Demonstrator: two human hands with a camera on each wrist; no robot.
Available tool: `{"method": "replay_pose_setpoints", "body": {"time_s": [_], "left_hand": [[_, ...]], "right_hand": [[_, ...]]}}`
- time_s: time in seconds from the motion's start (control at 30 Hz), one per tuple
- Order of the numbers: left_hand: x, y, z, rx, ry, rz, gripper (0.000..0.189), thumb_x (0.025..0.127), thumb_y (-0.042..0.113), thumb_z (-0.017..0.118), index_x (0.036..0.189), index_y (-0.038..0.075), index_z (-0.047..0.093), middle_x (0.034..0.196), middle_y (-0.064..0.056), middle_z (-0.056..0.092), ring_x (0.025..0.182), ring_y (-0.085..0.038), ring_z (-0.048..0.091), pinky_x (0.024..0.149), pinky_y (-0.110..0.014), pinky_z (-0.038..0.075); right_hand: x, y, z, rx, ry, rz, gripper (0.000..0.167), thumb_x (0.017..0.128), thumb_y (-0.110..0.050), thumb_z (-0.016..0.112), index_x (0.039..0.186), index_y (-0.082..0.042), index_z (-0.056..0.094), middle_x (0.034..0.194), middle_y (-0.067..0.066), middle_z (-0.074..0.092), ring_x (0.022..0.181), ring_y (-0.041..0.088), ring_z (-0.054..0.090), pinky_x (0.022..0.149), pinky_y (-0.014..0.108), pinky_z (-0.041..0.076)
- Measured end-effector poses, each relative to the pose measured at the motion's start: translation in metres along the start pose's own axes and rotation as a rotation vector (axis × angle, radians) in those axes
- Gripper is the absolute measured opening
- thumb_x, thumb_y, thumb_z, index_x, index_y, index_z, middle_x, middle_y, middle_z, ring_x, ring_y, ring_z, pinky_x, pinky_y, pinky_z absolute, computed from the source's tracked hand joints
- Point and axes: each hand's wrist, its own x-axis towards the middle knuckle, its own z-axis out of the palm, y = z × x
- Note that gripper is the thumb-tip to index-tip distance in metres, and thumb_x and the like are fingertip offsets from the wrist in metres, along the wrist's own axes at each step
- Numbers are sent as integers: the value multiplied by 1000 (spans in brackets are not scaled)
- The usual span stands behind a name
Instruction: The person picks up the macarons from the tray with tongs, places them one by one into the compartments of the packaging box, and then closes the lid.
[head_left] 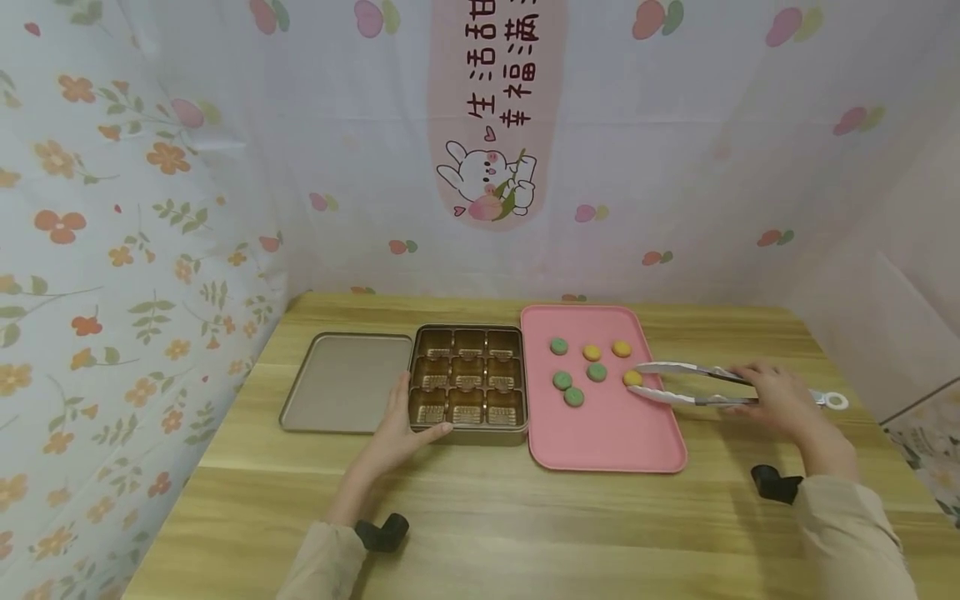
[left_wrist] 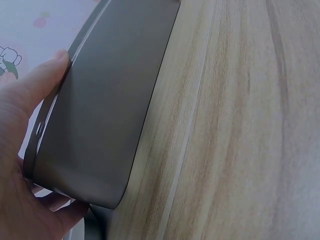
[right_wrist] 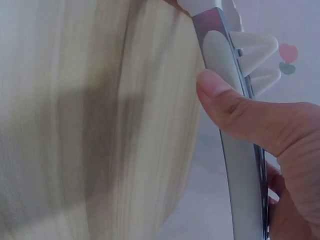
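Observation:
My right hand [head_left: 776, 400] grips a pair of metal tongs [right_wrist: 245, 180], thumb along one arm in the right wrist view. The spread tips of the tongs lie on either side of a yellow macaron [head_left: 633, 378] on the pink tray [head_left: 607, 442]. Two other yellow macarons [head_left: 621, 348] and several green macarons [head_left: 573, 397] sit farther left on that tray. With thumb at the front rim and fingers along the left side, my left hand [head_left: 397, 433] holds the near left corner of a brown metal box [left_wrist: 105, 100]. A gold divided insert [head_left: 467, 406] with bare compartments fills the box.
A flat, rimmed metal lid [head_left: 352, 383] lies left of the box. All of this rests on a wood-grain table [head_left: 525, 533]. Patterned cloth [head_left: 337, 125] hangs behind and on the left. Black mounts [head_left: 382, 533] sit at both wrists.

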Motion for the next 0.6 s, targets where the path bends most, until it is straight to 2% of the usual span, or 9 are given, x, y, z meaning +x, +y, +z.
{"method": "replay_pose_setpoints", "body": {"time_s": [0.4,0.6], "left_hand": [[-1,0,1,-8,-1,13,116,74,50,70,146,5,-9,152,-21,-11,139,-42,-1,110,-58,13],[0,0,0,-8,-9,8,116,74,51,69,146,7,-10,152,-20,-12,139,-42,-2,110,-58,12]], "right_hand": [[-2,-4,3,20,9,9,51,73,-17,74,115,6,56,109,31,53,94,53,49,78,62,38],[-5,-7,-1,20,-5,11,56,71,-17,74,117,7,52,110,32,52,93,53,49,76,62,39]]}}
